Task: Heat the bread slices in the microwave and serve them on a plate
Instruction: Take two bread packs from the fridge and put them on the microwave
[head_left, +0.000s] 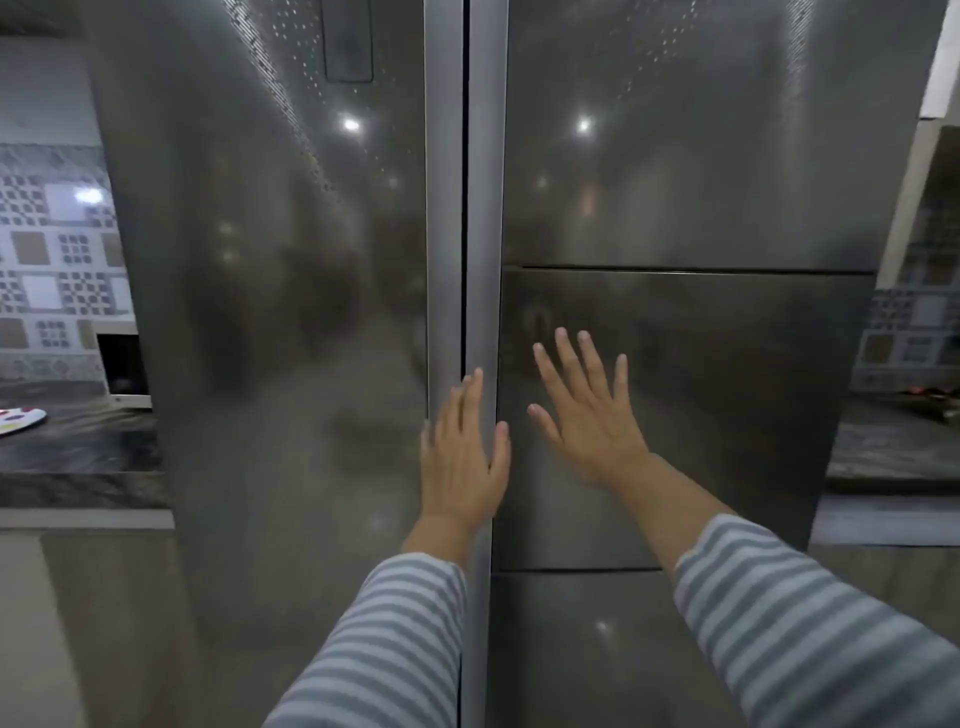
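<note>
Hands – flat against fridge doors

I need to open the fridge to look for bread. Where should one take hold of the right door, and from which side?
Judging by its shape, take the right door by the vertical silver strip along its inner edge. Come from the centre gap beside the left door, curling fingers behind the strip. The front is flat, offering no grip. The left hand is already there; the right hand lies flat.

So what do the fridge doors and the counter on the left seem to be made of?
Fridge doors: probably dark brushed steel or coated metal, glossy; ceiling lights mirror in them. Counter: seems polished dark stone, perhaps granite; it has wavy veins and a sheen.
</note>
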